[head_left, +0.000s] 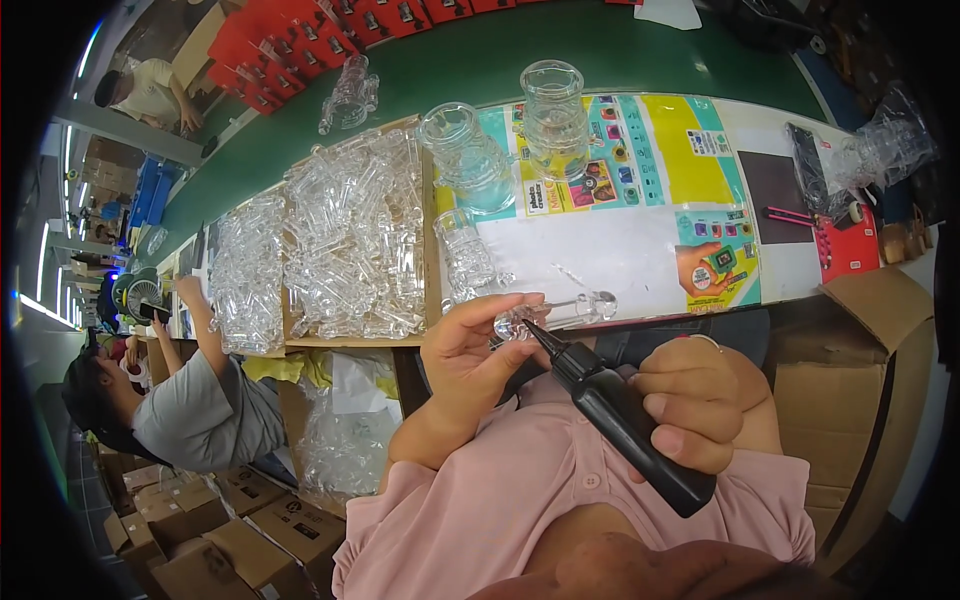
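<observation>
Between the fingers and thumb of my left hand (pixel 478 350) is a small clear plastic part (pixel 575 311), its longer end sticking out to the right. My right hand (pixel 690 405) is wrapped round a black squeeze bottle (pixel 640 430) with a pointed nozzle. The bottle is tilted, and the nozzle tip touches or nearly touches the clear part beside my left fingers; I cannot tell which. Just beyond my left hand a clear ribbed cylinder (pixel 463 250) leans on the table. Two larger clear ribbed cups, a left one (pixel 468 160) and a right one (pixel 555 120), stand farther back.
An open carton (pixel 355 235) heaped with clear parts stands at left. Printed sheets (pixel 655 140) cover the tabletop; pink-handled scissors (pixel 790 215) and a plastic-wrapped clear piece (pixel 880 150) lie at right. Red boxes (pixel 290 50) line the back. A co-worker (pixel 205 400) sits at left; cardboard boxes (pixel 840 390) stand right.
</observation>
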